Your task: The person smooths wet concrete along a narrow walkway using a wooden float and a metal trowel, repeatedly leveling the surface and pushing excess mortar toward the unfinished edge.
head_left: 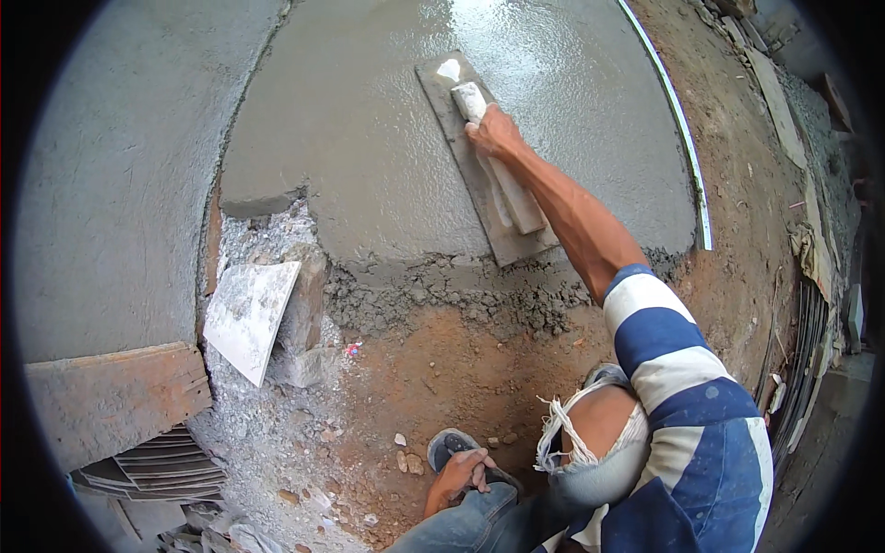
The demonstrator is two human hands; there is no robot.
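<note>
My right hand (496, 135) is wrapped round the handle of a long grey float (471, 182). The float lies on wet, glossy concrete (369, 157), its near end at the slab's ragged front edge. Down by my knee and shoe (448, 446), my left hand (464, 474) rests with its fingers curled together, and nothing shows in them. Part of its palm is hidden. Rough crumbs of concrete (461, 295) line the slab's front edge, between the float and my feet.
A pale strip (687, 138) edges the slab on the right, with brown soil beyond. Left of the slab, a whitish tile piece (251, 313) leans on a block (304, 304). A wooden board (120, 396) borders a second concrete surface (129, 203). Stacked sheets (166, 461) lie below it.
</note>
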